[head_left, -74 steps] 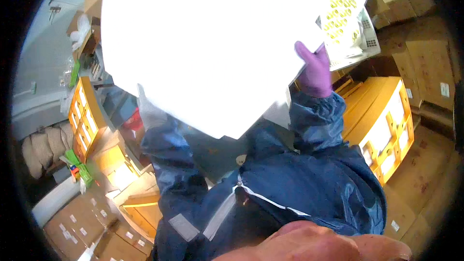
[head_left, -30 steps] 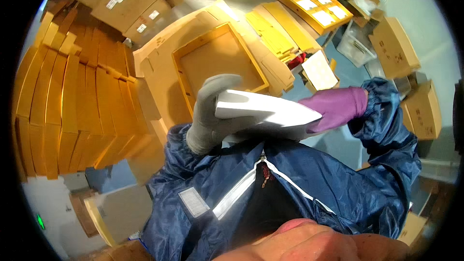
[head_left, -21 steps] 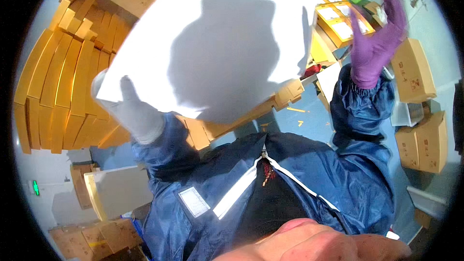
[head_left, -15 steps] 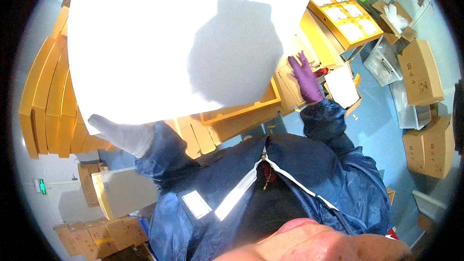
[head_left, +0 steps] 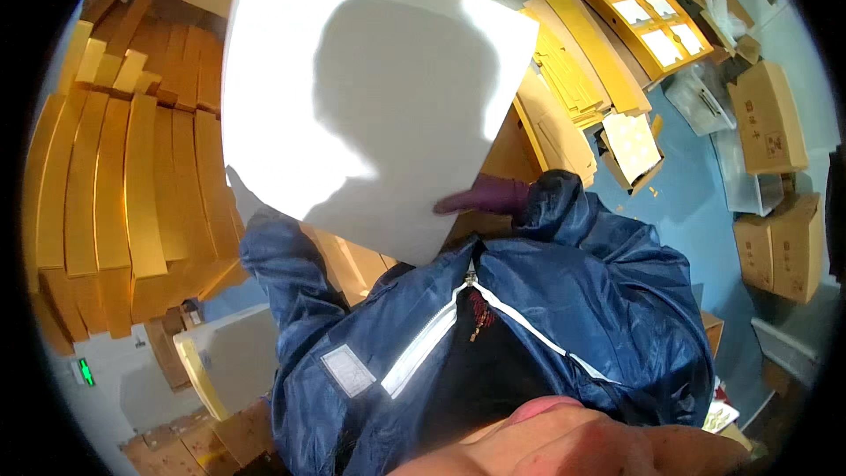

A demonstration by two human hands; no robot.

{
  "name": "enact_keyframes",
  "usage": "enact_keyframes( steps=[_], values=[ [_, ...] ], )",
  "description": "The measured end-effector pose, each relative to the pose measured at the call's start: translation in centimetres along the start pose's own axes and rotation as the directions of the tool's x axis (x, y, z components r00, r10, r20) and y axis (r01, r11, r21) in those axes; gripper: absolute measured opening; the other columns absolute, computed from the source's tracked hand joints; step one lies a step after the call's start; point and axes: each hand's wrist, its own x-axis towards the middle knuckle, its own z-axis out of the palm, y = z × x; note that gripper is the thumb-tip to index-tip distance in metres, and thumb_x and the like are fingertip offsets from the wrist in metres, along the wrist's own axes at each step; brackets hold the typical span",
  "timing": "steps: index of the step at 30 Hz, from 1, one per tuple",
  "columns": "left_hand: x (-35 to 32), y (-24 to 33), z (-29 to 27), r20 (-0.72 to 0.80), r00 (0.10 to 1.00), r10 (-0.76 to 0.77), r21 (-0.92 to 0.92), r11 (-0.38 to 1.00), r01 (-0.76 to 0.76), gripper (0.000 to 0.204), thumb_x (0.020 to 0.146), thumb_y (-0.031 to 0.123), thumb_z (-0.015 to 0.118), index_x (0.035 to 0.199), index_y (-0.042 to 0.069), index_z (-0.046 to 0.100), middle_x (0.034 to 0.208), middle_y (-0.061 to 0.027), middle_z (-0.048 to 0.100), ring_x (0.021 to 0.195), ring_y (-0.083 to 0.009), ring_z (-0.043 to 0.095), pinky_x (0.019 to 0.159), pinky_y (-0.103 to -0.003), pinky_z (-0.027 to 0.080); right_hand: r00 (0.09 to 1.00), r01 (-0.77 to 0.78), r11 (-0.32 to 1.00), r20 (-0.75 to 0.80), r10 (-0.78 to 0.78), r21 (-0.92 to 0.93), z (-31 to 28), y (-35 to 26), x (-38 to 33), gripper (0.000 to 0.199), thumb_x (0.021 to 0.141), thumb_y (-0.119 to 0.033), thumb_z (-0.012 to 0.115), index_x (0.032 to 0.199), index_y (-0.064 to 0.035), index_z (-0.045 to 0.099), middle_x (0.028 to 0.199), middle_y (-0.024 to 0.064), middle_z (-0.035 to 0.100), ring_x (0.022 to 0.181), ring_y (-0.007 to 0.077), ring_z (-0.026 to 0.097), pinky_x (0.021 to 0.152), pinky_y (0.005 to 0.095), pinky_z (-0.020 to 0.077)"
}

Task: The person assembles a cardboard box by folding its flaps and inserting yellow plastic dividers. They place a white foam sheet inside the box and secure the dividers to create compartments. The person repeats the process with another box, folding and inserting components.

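Note:
A large white sheet [head_left: 273, 97] is held up in front of me, and a dark round shadow falls across it. My right hand [head_left: 485, 197], in a purple glove, grips its lower right edge. The thumb lies on the near face and the other fingers are hidden behind. At the lower left edge is my left hand [head_left: 249, 201] in a grey glove, mostly covered by the sheet; it holds that edge. Behind the sheet, parts of light brown boards [head_left: 339, 257] show on the work surface.
Long yellow-brown boards [head_left: 110, 185] stand stacked at the left. Yellow strips [head_left: 568, 79] lie right of the sheet. Beyond them is a yellow frame with white panels [head_left: 654, 2]. Cardboard boxes [head_left: 768, 119] and a clear plastic bin [head_left: 701, 101] stand on the right.
My right hand was open beside the sheet and now grips its lower right edge. The sheet has moved lower and farther off, showing more boards at the left.

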Motion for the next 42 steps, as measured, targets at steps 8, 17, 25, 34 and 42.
enact_keyframes(
  steps=[8, 17, 25, 34, 42],
  values=[
    [13.4, 9.4, -6.3, -0.057, 0.885, 0.463, 0.901, -0.359, 0.246, 0.062, 0.096, 0.041, 0.062, 0.139, 0.001, 0.044, 0.126, -0.0174, 0.059, 0.105, -0.0305, 0.063, 0.085, -0.043, 0.057, 0.638, -0.386, 0.917, -0.746, 0.189, -0.098, -3.8, -6.7, -5.1, 0.043, 0.097, -0.042, 0.060, 0.107, -0.0012, 0.070, 0.094, 0.0162, 0.073, 0.081, 0.0278, 0.071, 0.081, 0.0422, 0.0548],
    [18.8, 18.6, -18.0, -0.059, 0.896, 0.440, 0.717, -0.605, 0.345, 0.053, 0.099, 0.043, 0.057, 0.137, 0.007, 0.052, 0.127, -0.0124, 0.062, 0.103, -0.0298, 0.065, 0.091, -0.041, 0.054, 0.470, -0.413, 0.911, -0.856, 0.216, 0.003, -11.0, -0.8, -3.9, 0.050, 0.100, -0.044, 0.052, 0.118, 0.0005, 0.065, 0.101, 0.0128, 0.069, 0.085, 0.0209, 0.065, 0.083, 0.0353, 0.0501],
    [22.7, 21.8, -26.2, 0.217, 0.968, 0.128, 0.029, -0.992, 0.125, 0.048, 0.099, 0.042, 0.049, 0.118, -0.001, 0.062, 0.105, -0.0276, 0.066, 0.095, -0.0399, 0.065, 0.085, -0.049, 0.051, 0.417, -0.292, 0.946, -0.871, 0.260, 0.142, -13.5, 5.4, -5.5, 0.047, 0.100, -0.040, 0.053, 0.117, 0.0019, 0.065, 0.101, 0.0124, 0.069, 0.088, 0.0193, 0.064, 0.084, 0.0357, 0.0504],
    [25.8, 17.7, -29.2, 0.120, 0.993, -0.008, -0.339, -0.940, 0.033, 0.031, 0.096, 0.028, 0.056, 0.115, 0.005, 0.062, 0.113, -0.0257, 0.062, 0.107, -0.0422, 0.057, 0.091, -0.051, 0.047, 0.404, -0.221, 0.973, -0.902, 0.153, 0.066, -13.6, 9.7, -7.4, 0.048, 0.102, -0.038, 0.050, 0.123, 0.0043, 0.061, 0.110, 0.0115, 0.066, 0.100, 0.0183, 0.060, 0.092, 0.0352, 0.0473],
    [19.3, 16.5, -29.6, 0.149, 0.959, -0.242, -0.291, -0.937, -0.191, 0.042, 0.090, 0.010, 0.061, 0.131, 0.006, 0.056, 0.127, -0.0230, 0.056, 0.119, -0.0420, 0.051, 0.103, -0.048, 0.042, 0.228, -0.521, 0.837, -0.972, -0.053, -0.168, -14.2, 12.4, -6.6, 0.047, 0.101, -0.037, 0.052, 0.112, 0.0067, 0.065, 0.096, 0.0198, 0.069, 0.087, 0.0280, 0.062, 0.083, 0.0361, 0.0480]
  ],
)
